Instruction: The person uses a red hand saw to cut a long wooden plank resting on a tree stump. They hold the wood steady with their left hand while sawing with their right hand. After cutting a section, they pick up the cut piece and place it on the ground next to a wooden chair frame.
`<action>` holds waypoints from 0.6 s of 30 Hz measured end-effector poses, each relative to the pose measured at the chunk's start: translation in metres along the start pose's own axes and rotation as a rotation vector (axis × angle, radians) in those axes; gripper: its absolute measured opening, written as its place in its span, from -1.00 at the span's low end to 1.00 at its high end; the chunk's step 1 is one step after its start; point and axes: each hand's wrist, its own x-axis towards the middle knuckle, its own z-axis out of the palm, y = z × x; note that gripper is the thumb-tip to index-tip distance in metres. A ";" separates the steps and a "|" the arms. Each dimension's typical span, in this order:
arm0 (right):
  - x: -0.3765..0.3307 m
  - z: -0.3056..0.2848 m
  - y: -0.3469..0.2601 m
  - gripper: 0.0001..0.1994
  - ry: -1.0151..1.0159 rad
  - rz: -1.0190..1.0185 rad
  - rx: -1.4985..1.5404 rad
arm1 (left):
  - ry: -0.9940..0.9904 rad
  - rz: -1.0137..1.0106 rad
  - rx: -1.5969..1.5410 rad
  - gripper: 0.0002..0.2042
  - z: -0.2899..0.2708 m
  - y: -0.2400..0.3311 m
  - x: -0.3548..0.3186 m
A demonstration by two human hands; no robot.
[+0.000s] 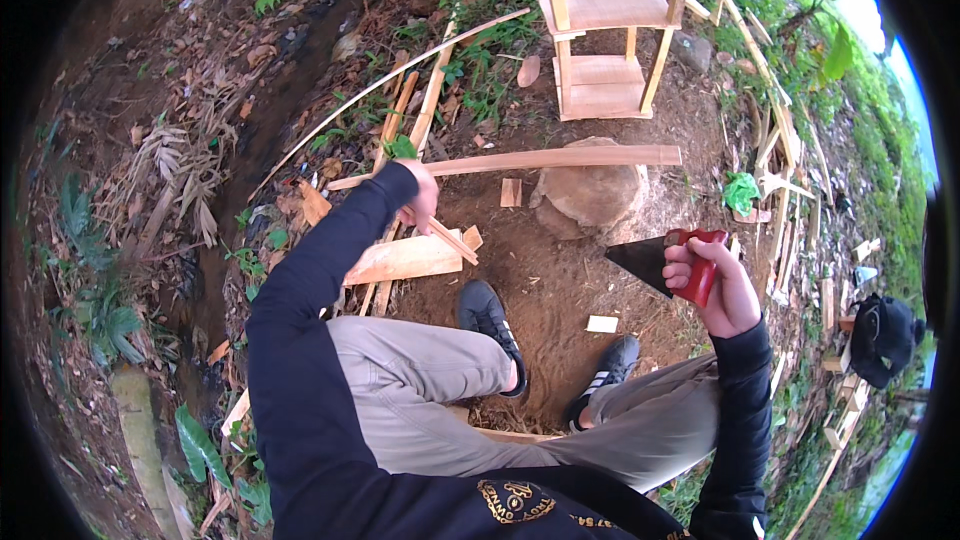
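In my right hand (718, 285) is a handsaw (697, 270), its red handle wrapped by my fingers and its dark blade pointing left. My left hand (422, 198) reaches down over a small wood pile, its fingers closed at the end of a thin wooden strip (455, 240). Beneath that strip lies a short, wide board (405, 258). A long wooden slat (560, 158) rests across the tree stump (590, 195); its left part passes behind my left hand. The saw blade is apart from the slat.
Beyond the stump stands a wooden shelf frame (605, 90) with two visible shelves. Small offcuts (602, 324) lie on the soil near my shoes. Long strips (435, 90) lie at left, with more along the right. A black bag or cap (885, 340) sits far right.
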 end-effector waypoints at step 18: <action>0.002 0.015 -0.004 -0.81 0.005 -0.008 -0.025 | 0.686 0.437 -0.687 -0.56 -0.093 -0.012 -0.003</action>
